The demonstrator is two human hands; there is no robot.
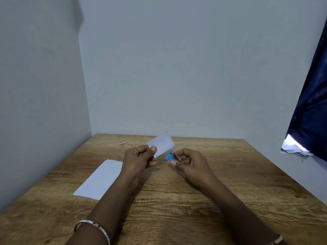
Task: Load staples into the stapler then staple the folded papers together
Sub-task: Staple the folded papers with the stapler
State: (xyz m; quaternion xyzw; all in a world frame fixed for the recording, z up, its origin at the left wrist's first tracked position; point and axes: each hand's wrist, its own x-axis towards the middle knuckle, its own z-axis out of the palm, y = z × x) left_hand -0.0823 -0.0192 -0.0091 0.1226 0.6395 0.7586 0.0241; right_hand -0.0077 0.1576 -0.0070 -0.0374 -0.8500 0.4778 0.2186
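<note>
My left hand point(139, 157) pinches a small folded white paper point(161, 144) between thumb and fingers, holding it tilted above the wooden table point(177, 200). My right hand point(190, 162) grips a small blue stapler point(170, 156), whose blue tip points toward the lower right edge of the paper, just beside it. Whether the stapler touches the paper I cannot tell. Most of the stapler's body is hidden inside my right fingers. No staples are visible.
A larger folded white sheet point(100, 179) lies flat on the table to the left of my left forearm. Plain walls close off the left and back sides. A dark blue curtain point(311, 106) hangs at the right, with crumpled white material point(293, 146) below it.
</note>
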